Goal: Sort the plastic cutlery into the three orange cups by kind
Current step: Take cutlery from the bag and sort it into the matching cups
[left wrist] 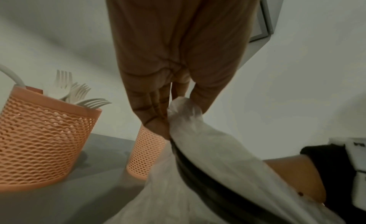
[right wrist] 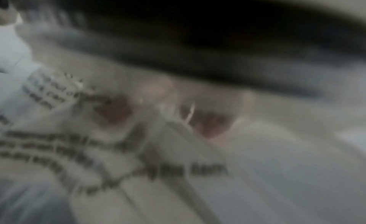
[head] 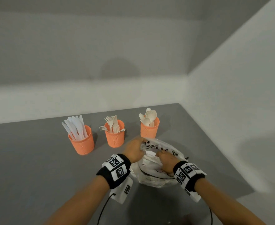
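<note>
Plastic bag (head: 156, 174): left hand (head: 133, 151) pinches its rim; right hand (head: 165, 163) curls onto its front.

A grey surface (head: 36, 159) carried three orange cups in a row: the left cup (head: 82, 143), the middle cup (head: 114, 137) and the right cup (head: 149, 129). A white plastic bag (head: 154, 177) sat just in front of the right cup.

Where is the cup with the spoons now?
In the head view, the spoon cup stands rightmost in the row of three, right of the fork cup, just behind the plastic bag.
</note>
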The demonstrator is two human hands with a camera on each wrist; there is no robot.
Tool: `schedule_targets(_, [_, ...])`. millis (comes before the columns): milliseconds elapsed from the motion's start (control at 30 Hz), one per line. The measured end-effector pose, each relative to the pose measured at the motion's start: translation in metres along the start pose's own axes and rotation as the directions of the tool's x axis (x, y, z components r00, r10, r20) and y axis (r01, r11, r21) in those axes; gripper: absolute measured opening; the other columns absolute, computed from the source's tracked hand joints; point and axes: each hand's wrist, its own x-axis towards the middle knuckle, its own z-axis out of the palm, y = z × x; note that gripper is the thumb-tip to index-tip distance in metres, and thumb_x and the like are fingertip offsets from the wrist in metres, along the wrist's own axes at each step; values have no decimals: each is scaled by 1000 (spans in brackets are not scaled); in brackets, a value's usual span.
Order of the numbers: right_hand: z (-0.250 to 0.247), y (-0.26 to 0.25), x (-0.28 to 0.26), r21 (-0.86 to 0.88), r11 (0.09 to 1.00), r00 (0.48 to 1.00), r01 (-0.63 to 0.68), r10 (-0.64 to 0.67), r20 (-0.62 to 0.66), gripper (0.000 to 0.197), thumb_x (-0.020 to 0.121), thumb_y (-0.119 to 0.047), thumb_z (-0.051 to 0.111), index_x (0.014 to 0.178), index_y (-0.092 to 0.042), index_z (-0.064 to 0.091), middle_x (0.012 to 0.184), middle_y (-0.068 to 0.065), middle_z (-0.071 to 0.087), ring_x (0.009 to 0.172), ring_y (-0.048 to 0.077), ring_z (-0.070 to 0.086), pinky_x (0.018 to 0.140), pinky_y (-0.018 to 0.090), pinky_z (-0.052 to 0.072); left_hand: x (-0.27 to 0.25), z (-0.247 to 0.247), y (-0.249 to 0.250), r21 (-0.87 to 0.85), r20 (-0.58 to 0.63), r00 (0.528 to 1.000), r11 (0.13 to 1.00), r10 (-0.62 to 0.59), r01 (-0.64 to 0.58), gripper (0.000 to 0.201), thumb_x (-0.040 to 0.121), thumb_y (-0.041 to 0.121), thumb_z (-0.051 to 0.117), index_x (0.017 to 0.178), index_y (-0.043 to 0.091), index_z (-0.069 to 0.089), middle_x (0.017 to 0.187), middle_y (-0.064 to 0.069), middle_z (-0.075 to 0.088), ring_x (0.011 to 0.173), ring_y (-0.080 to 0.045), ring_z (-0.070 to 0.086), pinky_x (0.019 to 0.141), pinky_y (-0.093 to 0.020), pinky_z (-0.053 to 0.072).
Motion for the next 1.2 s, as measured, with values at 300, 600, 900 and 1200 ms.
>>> schedule_targets(300, [-3, -2, -15, 194, 978, 996, 71, -60, -65, 53, 86, -38, 57, 136, -27, 43, 138, 0, 50, 127, 21, 45, 108, 31, 33, -6, -3, 0, -2, -8, 1000, 1000, 12, -12, 36, 83, -2, 50, 119, 2, 55, 122, -14, 57, 114, -27, 53, 94, -29, 40])
schedule_targets(600, [-3, -2, -22, 98, 995, 1000, 7, -5, -20, 24, 88, -19, 54, 107, -8, 62, 113, 11, 65, 103, 26, 59, 90, 31, 46, -4, -1, -1, 5, 2, 1000, 1000, 5, -5, 38, 83, -3, 50, 120, 4, 53, 120, -11, 58, 113, -25, 54, 90, -24, 39])
schedule_targets(900, [-13, -4, -30, 277, 959, 995, 64, -42, -87, 40, 81, -15, 61, 120, -20, 52, 112, 1, 62, 100, 18, 57, 86, 24, 42, -1, 2, -6, -26, -8, 1000, 1000, 0, 0, 38, 82, -3, 49, 118, 5, 55, 118, -11, 60, 111, -26, 55, 88, -25, 40])
schedule_targets(1200, [-18, -11, -28, 524, 835, 944, 167, 18, -329, 31, 77, -4, 60, 82, -32, 49, 73, -12, 55, 66, 5, 53, 61, 14, 41, 2, 3, -10, -95, 12, 999, 994, -46, 47, 41, 88, 5, 50, 128, 7, 47, 129, -7, 55, 120, -23, 50, 96, -24, 35])
